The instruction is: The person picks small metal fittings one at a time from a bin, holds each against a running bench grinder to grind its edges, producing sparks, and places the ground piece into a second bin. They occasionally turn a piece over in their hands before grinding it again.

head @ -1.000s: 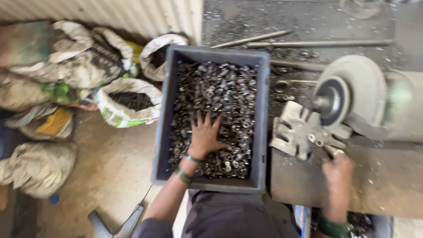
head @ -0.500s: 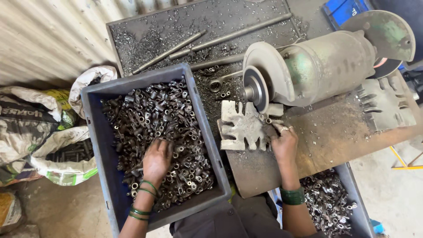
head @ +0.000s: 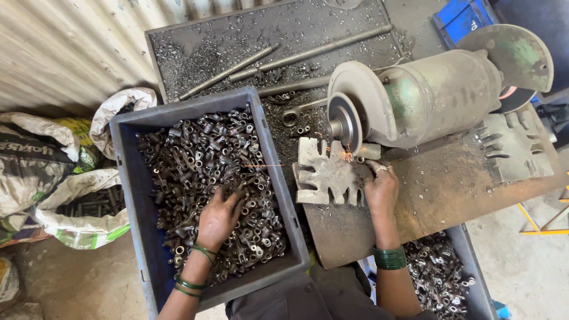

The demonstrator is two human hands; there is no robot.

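Note:
My left hand point(head: 218, 218) is buried palm-down in a heap of small metal parts point(head: 207, 172) that fills a dark blue crate point(head: 127, 172); its fingers curl around a few pieces. My right hand point(head: 379, 186) presses a small metal piece against the grinding wheel point(head: 344, 124) of a bench grinder point(head: 427, 98). Orange sparks fly at the contact point, above a slotted metal rest plate point(head: 323, 175).
Long steel rods point(head: 308, 53) lie on a filings-covered bench behind the crate. A second bin of parts point(head: 441, 278) sits below the rusty table point(head: 450, 184). Open sacks point(head: 71, 201) of parts stand at left by a corrugated wall. A blue crate point(head: 459, 18) sits top right.
The view swung to the right and steadied. My right hand moved up from the table edge to the wheel, and sparks now appear. My left hand stays in the crate.

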